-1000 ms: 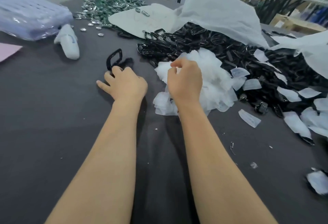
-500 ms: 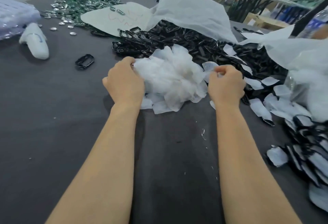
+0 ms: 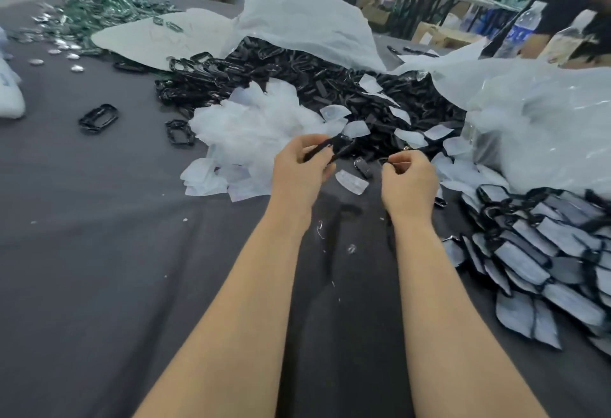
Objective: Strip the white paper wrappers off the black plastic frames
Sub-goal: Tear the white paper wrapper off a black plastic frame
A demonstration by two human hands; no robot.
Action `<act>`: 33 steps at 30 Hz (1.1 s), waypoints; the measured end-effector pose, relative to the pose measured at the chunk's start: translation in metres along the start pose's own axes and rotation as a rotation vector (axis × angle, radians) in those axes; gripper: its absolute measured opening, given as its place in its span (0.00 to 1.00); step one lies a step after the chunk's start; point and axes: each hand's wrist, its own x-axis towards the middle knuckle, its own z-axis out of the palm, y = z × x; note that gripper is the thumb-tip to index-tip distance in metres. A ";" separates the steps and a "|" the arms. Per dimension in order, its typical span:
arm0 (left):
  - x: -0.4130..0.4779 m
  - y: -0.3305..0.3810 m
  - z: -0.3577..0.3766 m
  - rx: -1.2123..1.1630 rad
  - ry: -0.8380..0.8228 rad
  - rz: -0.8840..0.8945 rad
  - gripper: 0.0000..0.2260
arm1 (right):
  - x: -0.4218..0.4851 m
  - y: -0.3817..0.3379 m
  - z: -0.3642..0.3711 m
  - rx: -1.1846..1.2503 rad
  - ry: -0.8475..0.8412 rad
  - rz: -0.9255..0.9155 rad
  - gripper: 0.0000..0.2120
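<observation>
White-wrapped black frame stack [image 3: 545, 252] sits at the grey worktop's [image 3: 99, 252] right edge, nearer the right hand [image 3: 408, 179], whose fingers are curled, contents unclear. Left hand [image 3: 299, 169] grips a bare black plastic frame [image 3: 334, 148], long axis slanting up-right. Beyond, crumpled white paper wrapper pile [image 3: 251, 133].

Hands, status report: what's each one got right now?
Left hand grips black frame. Right hand curled, contents unclear. Wrapped frames stacked right. Stripped wrappers piled ahead.
</observation>
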 end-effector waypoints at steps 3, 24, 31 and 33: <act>0.000 -0.011 -0.004 0.110 0.050 0.018 0.12 | -0.007 -0.008 0.000 0.236 -0.064 0.086 0.09; -0.003 -0.018 -0.003 0.197 0.080 0.193 0.10 | -0.030 -0.022 0.022 0.454 -0.242 0.106 0.07; 0.004 -0.018 -0.003 0.154 0.138 0.135 0.08 | -0.032 -0.027 0.018 0.579 -0.038 0.065 0.11; 0.004 -0.019 -0.003 0.146 0.139 0.131 0.07 | -0.033 -0.029 0.018 0.602 -0.057 0.032 0.10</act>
